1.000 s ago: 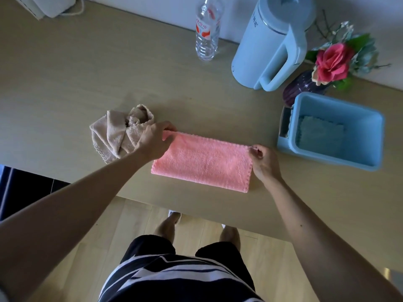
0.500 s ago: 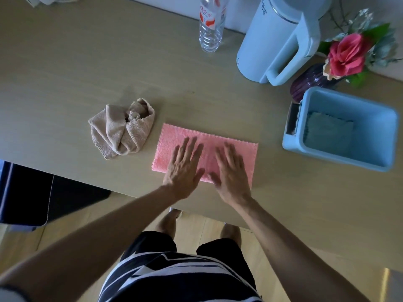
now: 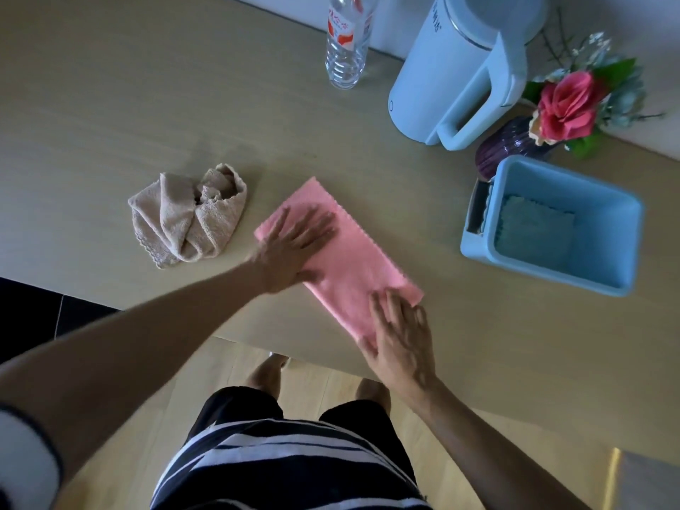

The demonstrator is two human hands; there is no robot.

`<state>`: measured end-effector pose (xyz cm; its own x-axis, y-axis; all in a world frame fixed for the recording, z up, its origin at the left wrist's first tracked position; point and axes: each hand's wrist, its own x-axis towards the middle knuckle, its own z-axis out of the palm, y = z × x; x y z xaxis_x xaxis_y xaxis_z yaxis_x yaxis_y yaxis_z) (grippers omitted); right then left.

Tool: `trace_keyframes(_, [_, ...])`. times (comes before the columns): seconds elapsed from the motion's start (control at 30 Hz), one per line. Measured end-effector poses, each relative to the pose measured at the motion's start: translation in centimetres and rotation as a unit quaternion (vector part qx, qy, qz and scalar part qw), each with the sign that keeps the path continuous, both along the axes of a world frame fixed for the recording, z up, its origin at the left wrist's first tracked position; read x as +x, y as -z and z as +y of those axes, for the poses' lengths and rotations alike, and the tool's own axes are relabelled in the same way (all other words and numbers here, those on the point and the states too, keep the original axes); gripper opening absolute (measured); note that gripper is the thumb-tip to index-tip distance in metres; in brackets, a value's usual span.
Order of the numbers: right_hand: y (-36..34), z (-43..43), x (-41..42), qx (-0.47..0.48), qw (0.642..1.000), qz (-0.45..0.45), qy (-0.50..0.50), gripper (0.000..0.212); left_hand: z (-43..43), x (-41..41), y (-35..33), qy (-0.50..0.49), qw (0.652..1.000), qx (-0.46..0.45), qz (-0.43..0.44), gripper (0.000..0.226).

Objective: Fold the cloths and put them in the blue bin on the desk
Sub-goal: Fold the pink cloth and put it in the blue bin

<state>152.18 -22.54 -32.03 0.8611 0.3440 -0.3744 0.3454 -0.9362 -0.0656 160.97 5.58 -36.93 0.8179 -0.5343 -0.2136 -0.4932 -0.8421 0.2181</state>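
Observation:
A pink cloth [image 3: 349,263], folded into a long strip, lies slanted on the desk near its front edge. My left hand [image 3: 294,248] presses flat on its upper left end with fingers spread. My right hand [image 3: 399,336] presses flat on its lower right end. A crumpled beige cloth [image 3: 187,215] sits to the left of the pink one. The blue bin [image 3: 611,204] stands at the right with a folded grey-green cloth [image 3: 533,233] lying inside it.
Along the back wall stand a clear water bottle [image 3: 347,42], a pale blue kettle [image 3: 456,68] and a purple vase with a pink flower [image 3: 566,104] just behind the bin. The desk's front edge [image 3: 257,342] runs right below my right hand.
The pink cloth has turned from level to slanted, its right end now nearer the desk edge. Both hands moved apart from its middle to its two ends, still flat.

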Motion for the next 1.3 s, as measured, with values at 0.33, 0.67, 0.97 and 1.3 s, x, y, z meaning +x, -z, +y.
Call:
trace_keyframes(0.33, [0.0,2.1,0.9,0.128,0.976,0.054,-0.168,0.073,-1.4,-0.4,-3.6,0.139,0.982,-0.02,-0.126,0.054])
trace_keyframes(0.67, [0.4,3.3,3.6,0.17,0.978,0.018,-0.122,0.022,-0.7,-7.7,-2.7,0.114,0.992,-0.022,0.041,0.081])
trace_keyframes(0.97, [-3.7,2.6,5.9,0.403,0.831,0.346,0.167,0.047,-2.6,-5.9,-5.6,-0.214,0.923,-0.265,0.178,0.022])
trace_keyframes(1.3, [-2.1,2.6,8.2,0.427,0.825,0.179,0.324,0.025,-3.1,-3.3,-5.0,-0.405,0.826,-0.305,0.247,0.04])
